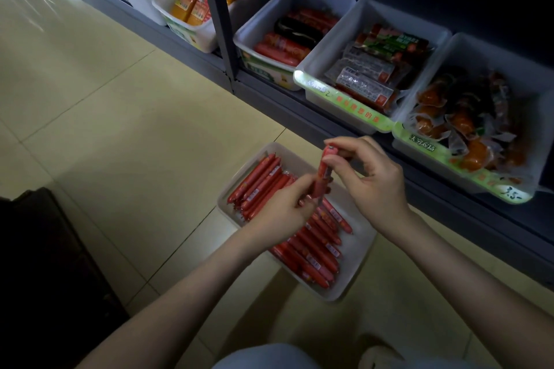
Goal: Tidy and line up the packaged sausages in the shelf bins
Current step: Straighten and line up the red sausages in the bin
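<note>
Pale floor tiles (120, 117) ran up to a grey shelf unit (215, 9). The left hand (281, 207) curled its fingers round the lower end of a slim red sausage (322, 174), while the right hand (371, 183) pinched its upper part between thumb and forefinger. The stick stood nearly upright between both hands, with a small label near its top.

Directly beneath the hands sat a white bin (356, 263) on the floor. It held many more red sausages (314, 249) lying side by side in two rough groups.

Beyond the right hand, a shelf bin (332, 48) held flat clear packets (362, 84). To its right, another bin (479, 51) held orange-brown vacuum packs (461, 123). Beyond the left hand, a third bin (287, 0) held thick red sausages and one black one.
</note>
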`<state>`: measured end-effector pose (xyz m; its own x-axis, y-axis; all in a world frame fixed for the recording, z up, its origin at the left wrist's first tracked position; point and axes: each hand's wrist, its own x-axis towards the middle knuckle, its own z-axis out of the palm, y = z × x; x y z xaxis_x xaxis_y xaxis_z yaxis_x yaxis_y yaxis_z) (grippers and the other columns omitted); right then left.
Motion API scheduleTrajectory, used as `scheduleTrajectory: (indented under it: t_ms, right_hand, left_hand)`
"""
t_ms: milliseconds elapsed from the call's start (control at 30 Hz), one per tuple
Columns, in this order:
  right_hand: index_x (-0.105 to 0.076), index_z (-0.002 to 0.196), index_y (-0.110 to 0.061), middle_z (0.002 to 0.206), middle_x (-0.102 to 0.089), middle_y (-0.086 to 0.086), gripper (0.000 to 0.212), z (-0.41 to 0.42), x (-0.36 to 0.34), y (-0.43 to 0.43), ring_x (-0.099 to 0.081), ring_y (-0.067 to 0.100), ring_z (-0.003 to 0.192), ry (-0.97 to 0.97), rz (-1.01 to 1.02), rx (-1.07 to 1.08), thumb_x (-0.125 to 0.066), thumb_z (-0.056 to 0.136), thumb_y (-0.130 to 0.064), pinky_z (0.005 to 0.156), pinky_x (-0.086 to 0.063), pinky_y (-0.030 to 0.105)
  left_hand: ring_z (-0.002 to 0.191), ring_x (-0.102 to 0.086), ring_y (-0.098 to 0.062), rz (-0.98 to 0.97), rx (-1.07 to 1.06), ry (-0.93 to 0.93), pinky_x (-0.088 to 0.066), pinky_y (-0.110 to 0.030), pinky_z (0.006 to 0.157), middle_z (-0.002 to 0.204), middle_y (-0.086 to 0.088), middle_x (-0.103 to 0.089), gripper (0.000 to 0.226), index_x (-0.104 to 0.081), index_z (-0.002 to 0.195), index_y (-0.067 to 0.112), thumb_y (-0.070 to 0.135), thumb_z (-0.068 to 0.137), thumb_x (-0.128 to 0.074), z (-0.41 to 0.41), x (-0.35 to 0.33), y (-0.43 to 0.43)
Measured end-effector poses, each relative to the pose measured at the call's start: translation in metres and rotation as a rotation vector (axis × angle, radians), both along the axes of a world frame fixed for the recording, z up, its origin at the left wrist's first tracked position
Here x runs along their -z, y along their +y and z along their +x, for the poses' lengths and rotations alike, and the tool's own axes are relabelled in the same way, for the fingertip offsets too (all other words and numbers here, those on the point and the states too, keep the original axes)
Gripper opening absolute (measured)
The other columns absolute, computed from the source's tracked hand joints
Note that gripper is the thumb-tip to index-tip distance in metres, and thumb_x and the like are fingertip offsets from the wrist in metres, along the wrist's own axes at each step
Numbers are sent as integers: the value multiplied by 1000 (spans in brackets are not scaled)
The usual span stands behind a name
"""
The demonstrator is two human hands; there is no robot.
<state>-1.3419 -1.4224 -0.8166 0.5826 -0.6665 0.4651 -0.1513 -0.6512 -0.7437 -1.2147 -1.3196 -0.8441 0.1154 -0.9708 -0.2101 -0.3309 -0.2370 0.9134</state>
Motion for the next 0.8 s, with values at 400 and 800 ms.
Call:
scheduleTrajectory:
  t_ms: [400,800]
  right_hand:
    - [-51,128,-12,122,-61,10,31,13,112,-39,-58,28,111,925,321,-105,-48,98,-21,88,-47,35]
    - [-54,114,-2,117,-58,20,29,9,171,-25,-57,36,109,1215,435,49,-54,93,-21,85,-46,37]
  left_hand:
    - [95,-63,-33,487,-209,-838,-49,-38,73,105,-14,-65,22,-56,105,11,30,94,-52,81,98,-7]
    - [100,-53,-30,146,-120,-983,-42,-38,87,112,-15,-53,34,-51,119,4,27,94,-52,63,121,-20]
